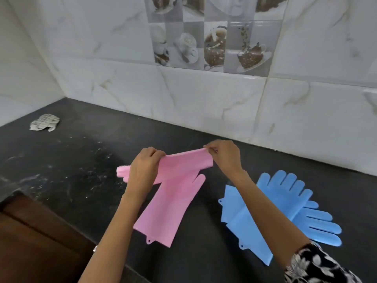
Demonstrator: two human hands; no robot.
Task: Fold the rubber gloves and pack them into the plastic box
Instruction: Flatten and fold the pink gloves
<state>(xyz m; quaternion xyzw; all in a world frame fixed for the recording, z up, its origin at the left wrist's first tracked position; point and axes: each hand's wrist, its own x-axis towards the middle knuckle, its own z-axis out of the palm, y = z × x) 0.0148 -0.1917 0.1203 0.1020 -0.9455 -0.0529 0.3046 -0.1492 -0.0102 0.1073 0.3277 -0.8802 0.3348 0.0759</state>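
A pink rubber glove (183,163) is held stretched a little above the dark counter. My left hand (143,168) grips it near the fingers, whose bristled tips stick out to the left. My right hand (224,156) pinches its cuff edge. Under it lies a second pink glove (167,213), flat, fingers pointing away from me, a small tab at its cuff. To the right, two blue rubber gloves (285,205) lie flat and crossed over each other, partly behind my right forearm. No plastic box is in view.
The black stone counter (71,170) meets a white tiled wall (204,99) at the back and left. A crumpled checked cloth (44,122) lies in the far left corner. A brown wooden surface (36,242) lies below the counter's near left edge.
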